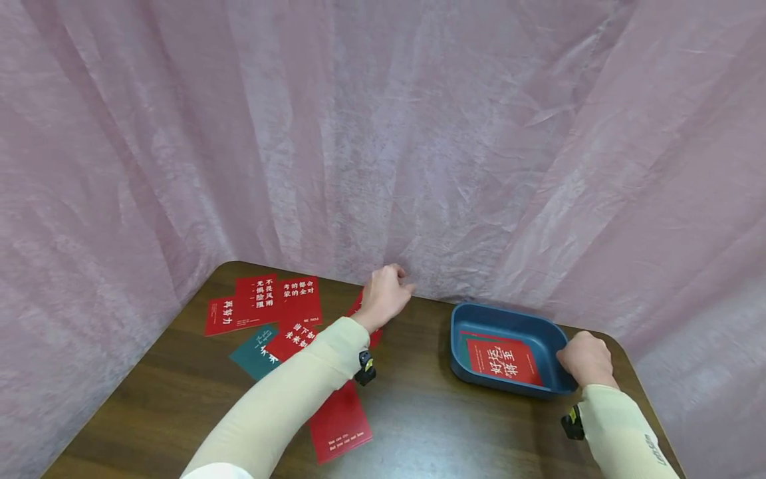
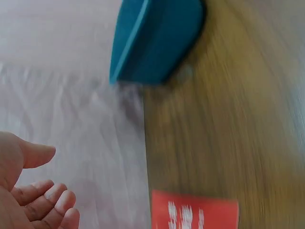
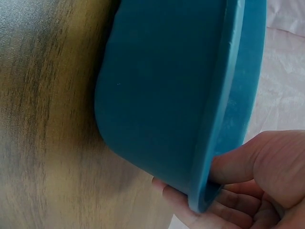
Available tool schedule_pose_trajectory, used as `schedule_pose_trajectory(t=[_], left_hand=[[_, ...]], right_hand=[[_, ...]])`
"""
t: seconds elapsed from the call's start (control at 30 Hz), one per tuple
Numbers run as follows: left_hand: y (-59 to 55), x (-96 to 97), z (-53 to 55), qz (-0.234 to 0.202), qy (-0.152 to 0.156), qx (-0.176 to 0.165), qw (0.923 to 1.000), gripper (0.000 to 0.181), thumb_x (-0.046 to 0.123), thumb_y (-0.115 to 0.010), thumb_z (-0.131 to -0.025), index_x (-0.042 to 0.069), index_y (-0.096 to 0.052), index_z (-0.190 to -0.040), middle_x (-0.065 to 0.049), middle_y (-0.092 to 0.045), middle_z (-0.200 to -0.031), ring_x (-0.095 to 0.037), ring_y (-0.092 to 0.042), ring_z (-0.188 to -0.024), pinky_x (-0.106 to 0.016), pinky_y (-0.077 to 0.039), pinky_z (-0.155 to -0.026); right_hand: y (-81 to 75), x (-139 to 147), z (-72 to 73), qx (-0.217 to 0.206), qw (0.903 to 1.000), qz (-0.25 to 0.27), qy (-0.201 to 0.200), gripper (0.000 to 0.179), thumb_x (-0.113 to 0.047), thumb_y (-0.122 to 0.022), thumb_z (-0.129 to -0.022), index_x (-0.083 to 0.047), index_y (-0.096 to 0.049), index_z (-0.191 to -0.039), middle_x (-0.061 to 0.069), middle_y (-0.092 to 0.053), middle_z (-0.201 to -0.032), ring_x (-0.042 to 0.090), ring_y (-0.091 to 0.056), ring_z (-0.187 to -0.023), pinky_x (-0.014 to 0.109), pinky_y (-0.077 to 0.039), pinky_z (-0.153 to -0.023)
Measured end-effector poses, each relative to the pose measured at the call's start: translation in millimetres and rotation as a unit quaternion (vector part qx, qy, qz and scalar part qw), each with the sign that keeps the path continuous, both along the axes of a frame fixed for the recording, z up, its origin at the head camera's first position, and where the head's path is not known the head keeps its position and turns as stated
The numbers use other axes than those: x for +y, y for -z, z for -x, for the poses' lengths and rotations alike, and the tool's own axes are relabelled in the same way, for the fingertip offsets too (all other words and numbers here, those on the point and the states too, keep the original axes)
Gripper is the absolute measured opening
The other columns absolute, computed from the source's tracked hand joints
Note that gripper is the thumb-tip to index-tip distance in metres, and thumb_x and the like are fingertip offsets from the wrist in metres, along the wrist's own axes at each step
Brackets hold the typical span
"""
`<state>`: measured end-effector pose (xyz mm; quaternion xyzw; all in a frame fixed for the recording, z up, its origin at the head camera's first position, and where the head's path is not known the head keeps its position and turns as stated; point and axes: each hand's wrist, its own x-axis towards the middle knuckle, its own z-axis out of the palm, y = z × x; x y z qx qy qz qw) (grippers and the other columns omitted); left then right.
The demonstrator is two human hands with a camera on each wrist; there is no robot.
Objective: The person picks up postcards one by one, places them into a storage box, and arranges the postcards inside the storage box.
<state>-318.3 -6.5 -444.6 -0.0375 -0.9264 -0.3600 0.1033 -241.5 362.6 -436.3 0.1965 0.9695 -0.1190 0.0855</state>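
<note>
My right hand (image 1: pixel 586 358) grips the right end of a blue plastic tray (image 1: pixel 504 309), its thumb inside the rim and fingers under the outer wall in the right wrist view. Inside the tray lies a red card (image 1: pixel 503 360) with white characters, over a green one (image 1: pixel 465 356). Near the table's back edge, my left hand (image 1: pixel 385 293) hovers with nothing in it. Thumb (image 2: pixel 40 155) and loosely bent fingers stand apart in the left wrist view. A red card (image 1: pixel 376 338) under that hand is partly hidden by the wrist.
On the left of the wooden table (image 1: pixel 419 399), several red cards (image 1: pixel 299 299) and a green card (image 1: pixel 251 352) lie overlapping. Another red card (image 1: pixel 341 426) lies nearer the front, partly behind the left sleeve. A pink curtain (image 1: pixel 383 133) hangs along the back.
</note>
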Motion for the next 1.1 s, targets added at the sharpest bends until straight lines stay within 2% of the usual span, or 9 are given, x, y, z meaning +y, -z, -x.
schedule_pose_trajectory(t=[0.1,0.23,0.37,0.47,0.53,0.67,0.8,0.93,1.1], left_hand=[[5.3,-24.0,7.9,0.020,0.012,-0.011,0.9997,0.032,0.030,-0.070,-0.081,0.014,-0.065,-0.108,-0.001,-0.068,-0.101,-0.018,-0.065,-0.087,-0.034,-0.052,-0.066],[15.9,-46.3,19.4,0.086,0.088,-0.024,0.9921,0.038,0.011,-0.070,-0.080,0.015,-0.061,-0.117,0.000,-0.064,-0.113,-0.016,-0.061,-0.102,-0.033,-0.052,-0.081],[28.2,-55.1,25.3,0.153,0.179,-0.075,0.9690,0.051,-0.002,-0.064,-0.080,0.016,-0.056,-0.127,-0.003,-0.060,-0.124,-0.016,-0.055,-0.112,-0.033,-0.048,-0.093],[36.6,-55.1,26.8,0.192,0.213,-0.113,0.9513,0.053,-0.003,-0.064,-0.081,0.018,-0.056,-0.129,-0.005,-0.059,-0.126,-0.017,-0.054,-0.111,-0.035,-0.049,-0.091],[40.1,-53.7,27.8,0.211,0.215,-0.122,0.9457,0.053,-0.002,-0.063,-0.082,0.019,-0.056,-0.129,-0.005,-0.059,-0.126,-0.017,-0.055,-0.109,-0.035,-0.050,-0.089],[44.0,-50.3,30.7,0.231,0.208,-0.120,0.9430,0.051,0.001,-0.064,-0.083,0.019,-0.055,-0.130,-0.005,-0.060,-0.123,-0.016,-0.055,-0.106,-0.036,-0.050,-0.088],[49.7,-48.8,34.6,0.244,0.213,-0.129,0.9373,0.064,0.014,-0.073,-0.079,0.022,-0.046,-0.137,-0.003,-0.058,-0.124,-0.016,-0.054,-0.101,-0.036,-0.049,-0.088],[55.5,-48.6,36.6,0.245,0.217,-0.163,0.9308,0.075,0.026,-0.076,-0.078,0.026,-0.038,-0.142,-0.003,-0.055,-0.127,-0.016,-0.053,-0.101,-0.035,-0.048,-0.086],[56.3,-46.3,34.8,0.255,0.206,-0.158,0.9314,0.073,0.034,-0.076,-0.076,0.021,-0.043,-0.140,-0.004,-0.056,-0.124,-0.020,-0.050,-0.107,-0.036,-0.049,-0.086]], right_hand=[[0.5,0.7,-0.3,0.003,1.0000,0.000,-0.001,0.029,-0.016,-0.057,-0.082,0.013,-0.058,-0.087,0.022,-0.058,-0.073,0.031,-0.053,-0.065,0.036,-0.047,-0.050],[0.0,2.0,0.5,0.005,1.0000,-0.001,-0.001,0.030,-0.016,-0.058,-0.082,0.014,-0.057,-0.088,0.023,-0.058,-0.074,0.032,-0.053,-0.065,0.037,-0.048,-0.051],[0.3,3.8,1.1,0.001,1.0000,-0.003,-0.002,0.030,-0.017,-0.058,-0.082,0.013,-0.058,-0.087,0.023,-0.058,-0.074,0.032,-0.053,-0.065,0.037,-0.047,-0.051],[1.5,4.0,1.5,-0.002,1.0000,-0.002,-0.004,0.029,-0.016,-0.057,-0.083,0.012,-0.058,-0.086,0.022,-0.058,-0.073,0.032,-0.053,-0.065,0.037,-0.047,-0.050],[1.9,3.3,1.8,-0.003,1.0000,-0.001,-0.006,0.028,-0.016,-0.057,-0.083,0.012,-0.059,-0.086,0.021,-0.058,-0.073,0.031,-0.053,-0.065,0.036,-0.046,-0.050],[2.1,1.5,1.5,-0.004,1.0000,-0.001,-0.006,0.026,-0.015,-0.056,-0.082,0.010,-0.059,-0.083,0.020,-0.058,-0.071,0.030,-0.052,-0.064,0.036,-0.046,-0.050],[1.8,-0.9,-0.5,-0.004,1.0000,0.001,-0.005,0.024,-0.015,-0.056,-0.082,0.008,-0.058,-0.079,0.018,-0.056,-0.069,0.030,-0.052,-0.063,0.035,-0.045,-0.050],[2.9,-0.9,0.6,0.000,1.0000,-0.002,-0.006,0.024,-0.016,-0.057,-0.082,0.008,-0.058,-0.078,0.019,-0.057,-0.069,0.029,-0.052,-0.062,0.035,-0.046,-0.050],[3.1,1.7,2.8,0.004,0.9999,-0.009,-0.006,0.026,-0.016,-0.058,-0.082,0.010,-0.059,-0.080,0.021,-0.058,-0.071,0.031,-0.053,-0.063,0.037,-0.047,-0.051]])
